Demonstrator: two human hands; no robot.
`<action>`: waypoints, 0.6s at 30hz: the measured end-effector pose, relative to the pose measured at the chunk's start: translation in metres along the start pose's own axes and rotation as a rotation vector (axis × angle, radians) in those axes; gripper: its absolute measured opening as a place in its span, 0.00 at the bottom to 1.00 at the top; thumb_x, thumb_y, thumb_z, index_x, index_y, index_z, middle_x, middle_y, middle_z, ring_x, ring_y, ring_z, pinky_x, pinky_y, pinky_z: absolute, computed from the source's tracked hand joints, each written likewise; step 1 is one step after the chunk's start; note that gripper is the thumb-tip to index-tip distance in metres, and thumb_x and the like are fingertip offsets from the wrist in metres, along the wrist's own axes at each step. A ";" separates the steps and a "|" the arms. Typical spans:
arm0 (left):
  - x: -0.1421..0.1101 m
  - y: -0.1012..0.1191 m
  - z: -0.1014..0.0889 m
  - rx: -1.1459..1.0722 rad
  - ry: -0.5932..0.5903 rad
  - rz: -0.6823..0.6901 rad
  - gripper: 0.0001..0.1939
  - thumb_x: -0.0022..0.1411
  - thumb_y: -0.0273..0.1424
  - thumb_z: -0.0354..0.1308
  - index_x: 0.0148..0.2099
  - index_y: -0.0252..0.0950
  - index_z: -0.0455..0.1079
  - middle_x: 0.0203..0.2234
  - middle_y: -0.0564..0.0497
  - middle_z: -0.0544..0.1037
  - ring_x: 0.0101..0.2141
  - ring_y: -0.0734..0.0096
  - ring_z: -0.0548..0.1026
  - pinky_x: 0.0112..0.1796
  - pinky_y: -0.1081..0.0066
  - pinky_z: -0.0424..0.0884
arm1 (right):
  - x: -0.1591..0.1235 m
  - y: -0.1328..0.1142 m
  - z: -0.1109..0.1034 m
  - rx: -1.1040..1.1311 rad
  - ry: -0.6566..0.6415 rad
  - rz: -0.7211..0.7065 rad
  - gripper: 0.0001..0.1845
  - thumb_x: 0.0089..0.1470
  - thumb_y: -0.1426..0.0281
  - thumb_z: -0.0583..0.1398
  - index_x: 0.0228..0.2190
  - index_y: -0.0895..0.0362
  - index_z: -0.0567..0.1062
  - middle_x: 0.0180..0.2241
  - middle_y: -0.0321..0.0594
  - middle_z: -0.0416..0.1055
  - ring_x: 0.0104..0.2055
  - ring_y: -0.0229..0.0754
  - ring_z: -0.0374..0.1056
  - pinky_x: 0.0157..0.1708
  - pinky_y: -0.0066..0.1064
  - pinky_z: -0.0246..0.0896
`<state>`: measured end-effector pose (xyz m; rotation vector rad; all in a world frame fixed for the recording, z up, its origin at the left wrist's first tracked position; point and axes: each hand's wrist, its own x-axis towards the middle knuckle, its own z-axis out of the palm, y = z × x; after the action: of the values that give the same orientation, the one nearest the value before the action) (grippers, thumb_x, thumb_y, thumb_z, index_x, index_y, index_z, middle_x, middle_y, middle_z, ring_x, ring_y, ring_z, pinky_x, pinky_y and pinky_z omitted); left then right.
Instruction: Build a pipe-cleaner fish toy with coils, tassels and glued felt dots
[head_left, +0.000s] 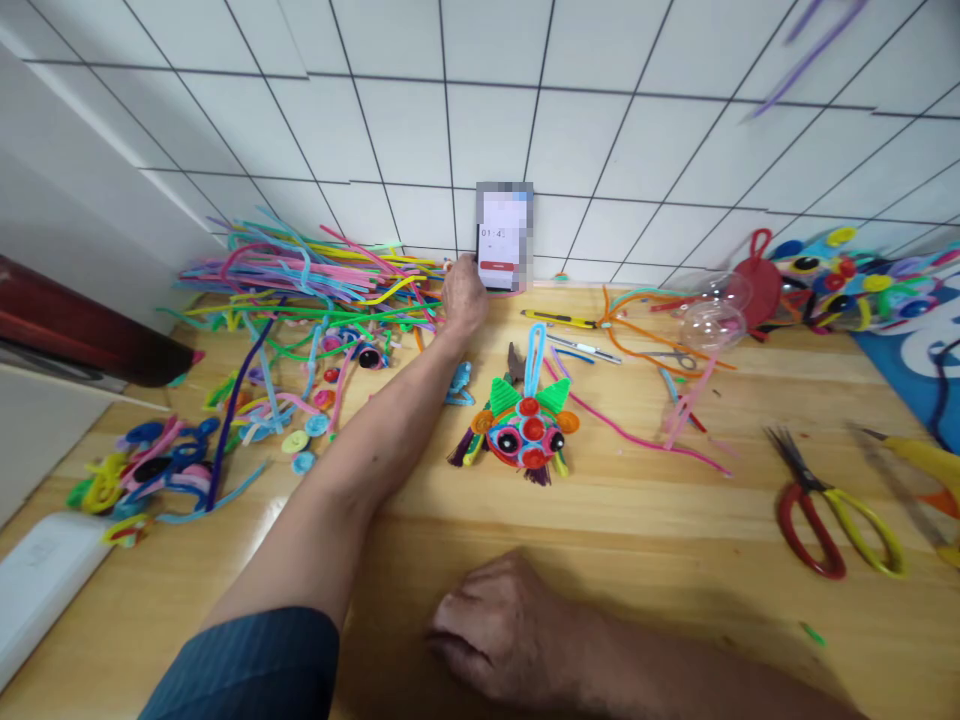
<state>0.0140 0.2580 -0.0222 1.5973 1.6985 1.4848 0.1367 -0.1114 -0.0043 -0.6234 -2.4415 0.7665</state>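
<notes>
My left hand (465,295) reaches across to the wall, its fingers curled at the lower left edge of a phone (498,250). The phone stands upright against the tiles, with a timer and a red button on its screen. Low in the view, my right hand (502,630) rests on the wooden table in a loose fist; nothing shows in it. Between the hands lies a colourful animal-face ornament (529,435) of fuzzy pipe cleaners, with green ears, black eyes, red buttons, dark tassels and a blue loop on top.
Pipe cleaners (322,275) are heaped at the back left. Twisted scraps (157,470) lie at the left. Scissors (821,505) lie open at the right. A yellow utility knife (559,319) lies behind the ornament. Clear plastic domes (712,325) and more decorated pieces (840,275) are at the back right.
</notes>
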 end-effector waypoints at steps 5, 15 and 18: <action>-0.004 0.003 0.000 0.024 0.029 -0.015 0.12 0.74 0.37 0.49 0.42 0.41 0.71 0.37 0.42 0.79 0.52 0.45 0.78 0.58 0.50 0.69 | 0.000 -0.001 -0.003 0.007 -0.018 0.004 0.11 0.68 0.68 0.57 0.32 0.54 0.74 0.23 0.30 0.75 0.24 0.34 0.69 0.25 0.28 0.57; -0.006 0.011 -0.003 0.046 0.012 -0.070 0.08 0.71 0.32 0.50 0.40 0.42 0.71 0.36 0.44 0.79 0.52 0.46 0.77 0.58 0.50 0.68 | 0.001 0.000 -0.003 0.011 -0.006 0.008 0.11 0.68 0.68 0.57 0.33 0.54 0.75 0.23 0.30 0.74 0.23 0.34 0.68 0.25 0.28 0.59; -0.007 0.014 -0.004 0.029 0.009 -0.066 0.10 0.71 0.31 0.47 0.42 0.42 0.70 0.38 0.43 0.80 0.51 0.48 0.77 0.59 0.50 0.68 | 0.001 0.003 0.000 0.007 -0.026 0.008 0.10 0.68 0.67 0.57 0.34 0.53 0.75 0.23 0.30 0.74 0.24 0.34 0.69 0.25 0.27 0.60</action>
<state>0.0194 0.2474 -0.0109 1.5354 1.7679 1.4443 0.1369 -0.1087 -0.0060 -0.6243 -2.4598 0.7909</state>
